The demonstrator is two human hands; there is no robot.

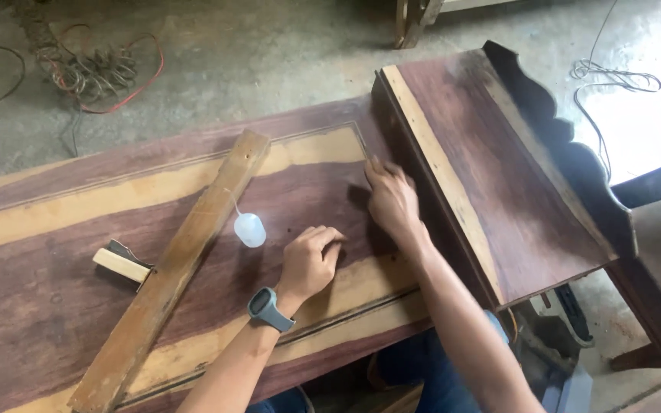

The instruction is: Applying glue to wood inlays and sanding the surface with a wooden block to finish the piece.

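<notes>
A wide dark-and-pale striped wooden panel [55,291] lies flat in front of me. My left hand [309,260], with a grey watch on the wrist, rests on it in a loose fist, knuckles down, holding nothing that I can see. My right hand [390,197] lies flat on the panel with its fingertips pressed near the corner of an incised border line. A small clear squeeze bottle [249,228] with a thin nozzle lies on the panel just left of my left hand. A long pale wooden strip [174,268] lies diagonally beside the bottle.
A small wooden block [121,264] sits left of the strip. A second dark panel with a scalloped edge [499,176] slopes up at the right. Tangled red and grey wires [97,73] lie on the concrete floor, and a white cable [613,80] lies far right.
</notes>
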